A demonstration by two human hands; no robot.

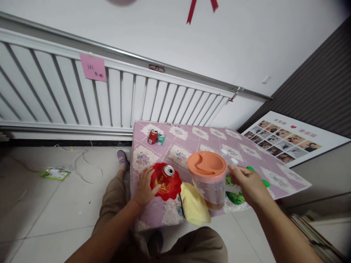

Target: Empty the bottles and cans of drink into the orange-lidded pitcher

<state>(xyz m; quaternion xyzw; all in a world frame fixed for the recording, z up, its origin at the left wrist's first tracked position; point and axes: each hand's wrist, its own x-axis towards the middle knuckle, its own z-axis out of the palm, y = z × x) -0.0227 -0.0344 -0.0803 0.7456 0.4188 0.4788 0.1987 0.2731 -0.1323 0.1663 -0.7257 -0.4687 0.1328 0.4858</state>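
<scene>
My right hand (248, 180) is closed around the handle of a clear plastic pitcher (210, 191) with an orange lid (207, 164). A little brownish liquid shows at the pitcher's bottom. It appears raised over the table's front edge, beside a folded yellow cloth (194, 208). My left hand (146, 185) lies with spread fingers on the left rim of a red scalloped plate (174, 190) with yellow print. On that plate stands an upright red can (166, 176), near my fingertips but apart from them.
A red can (153, 137) and a teal can (160, 139) stand at the back left of the table (203, 137). Green patterned items (236, 197) lie behind my right hand. A white radiator (123, 95) runs behind; a photo board (290, 140) leans at right. A power strip (55, 174) lies on the floor.
</scene>
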